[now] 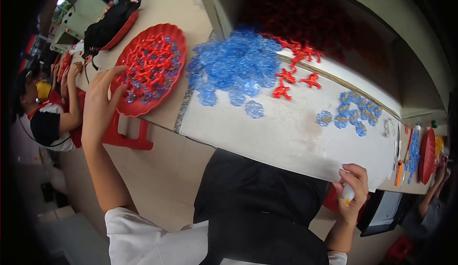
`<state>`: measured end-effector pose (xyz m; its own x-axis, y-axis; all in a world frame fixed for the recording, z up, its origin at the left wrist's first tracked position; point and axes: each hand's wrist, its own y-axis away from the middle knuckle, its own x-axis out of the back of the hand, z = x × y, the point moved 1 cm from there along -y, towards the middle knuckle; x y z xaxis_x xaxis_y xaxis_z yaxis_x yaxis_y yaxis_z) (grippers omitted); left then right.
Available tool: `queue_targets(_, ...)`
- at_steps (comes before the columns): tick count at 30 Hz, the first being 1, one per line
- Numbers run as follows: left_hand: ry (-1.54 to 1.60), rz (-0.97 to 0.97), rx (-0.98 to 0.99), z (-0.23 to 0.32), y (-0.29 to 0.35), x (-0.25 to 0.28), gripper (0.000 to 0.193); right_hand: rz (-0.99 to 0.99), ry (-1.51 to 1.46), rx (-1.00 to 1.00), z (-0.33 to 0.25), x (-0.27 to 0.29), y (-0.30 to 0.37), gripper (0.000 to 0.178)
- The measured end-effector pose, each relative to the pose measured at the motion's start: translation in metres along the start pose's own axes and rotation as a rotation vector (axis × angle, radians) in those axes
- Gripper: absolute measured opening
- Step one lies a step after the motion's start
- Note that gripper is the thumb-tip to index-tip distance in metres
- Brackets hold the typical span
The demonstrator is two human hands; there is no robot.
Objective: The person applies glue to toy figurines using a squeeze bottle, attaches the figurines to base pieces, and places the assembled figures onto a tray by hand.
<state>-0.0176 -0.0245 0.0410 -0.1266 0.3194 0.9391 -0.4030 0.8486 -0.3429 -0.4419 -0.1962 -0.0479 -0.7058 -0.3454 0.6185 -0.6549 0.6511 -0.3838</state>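
Observation:
My left hand (101, 92) is raised at the left rim of a scalloped red plate (179, 43). Its thumb and fingers are apart, and I see nothing between them. On the plate lie many small red figures (152, 57) with clear blue discs among them. At the table's front right edge, my right hand (354, 188) is closed around a small white squeeze bottle (348, 192) with a yellow tip. Just beyond that hand, several blue flower-shaped discs (355, 112) with yellowish marks lie on the white work surface (248, 136).
A large heap of clear blue discs (234, 62) stands at the back centre, beside loose red figures (288, 75). Behind is a shelf with a dark red pile (305, 16). A black bag (112, 24) sits far left. Co-workers sit at both sides; an orange cutter (399, 173) lies right.

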Motion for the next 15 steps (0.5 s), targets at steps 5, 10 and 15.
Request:
queue_targets(5, 0.481, -0.049, -0.500, 0.142, -0.030, -0.070, 0.023, 0.028, -0.038, 0.019, 0.007, -0.001, 0.005, 0.028)
queue_targets(10, 0.337, 0.088, -0.398, 0.211, -0.045, -0.119, 0.024, 0.055, -0.045, -0.059, 0.008, 0.014, 0.013, 0.033)
queue_targets(15, 0.228, -0.118, -0.406, 0.222, -0.051, -0.132, 0.023, 0.125, -0.040, -0.116, 0.020, 0.021, 0.024, 0.031)
